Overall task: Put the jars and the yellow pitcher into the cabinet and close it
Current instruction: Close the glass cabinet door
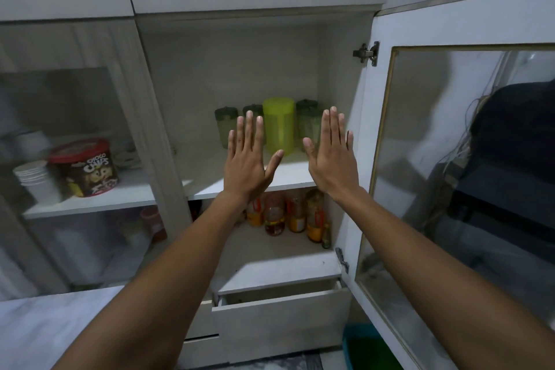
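Pitcher (278,125) and jars on the upper shelf (210,171)
We see jars (225,126) flanking it; bottles (274,213) on the shelf below

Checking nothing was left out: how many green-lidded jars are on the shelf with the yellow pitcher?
4 visible. Two jars stand left of the yellow pitcher, two right of it, one behind the other. The hands and pitcher may hide more.

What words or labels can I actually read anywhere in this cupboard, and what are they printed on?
"Choco Chips" (as best it reads): on the red-lidded cereal tub, behind the glass of the left cabinet.
Smaller print lower on that tub: too blurred to read.
Labels on the bottles on the lower shelf: too small and blurred to read.
Yellow pitcher and green-lidded jars: no text visible.
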